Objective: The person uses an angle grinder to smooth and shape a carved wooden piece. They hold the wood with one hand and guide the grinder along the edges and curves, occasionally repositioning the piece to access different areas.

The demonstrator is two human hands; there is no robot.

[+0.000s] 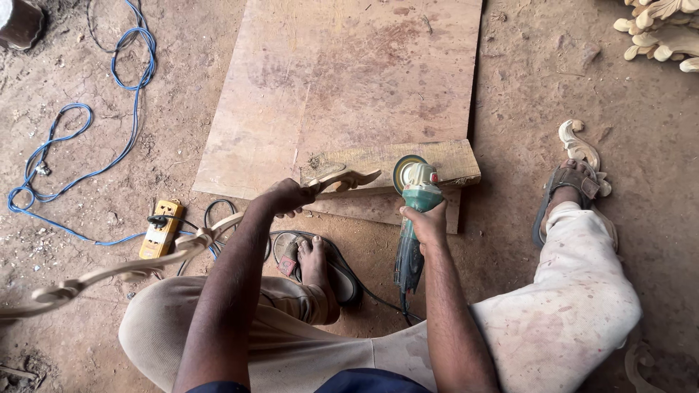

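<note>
Wooden carved piece [218, 240] gripped by left hand [287, 196], right hand [426, 222] clasping green angle grinder [415, 211]

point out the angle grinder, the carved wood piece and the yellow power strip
angle grinder [416, 200], head view, on its green body
carved wood piece [348, 179], head view, on the scrolled end resting on the block
yellow power strip [161, 230], head view, on its casing

A woodcarving workshop on a bare dirt floor [95, 320]: a plywood sheet [342, 80] lies there, carved scroll pieces [659, 33] piled to its right, blue cable [87, 138] and a yellow power strip [161, 229] to its left.
</note>
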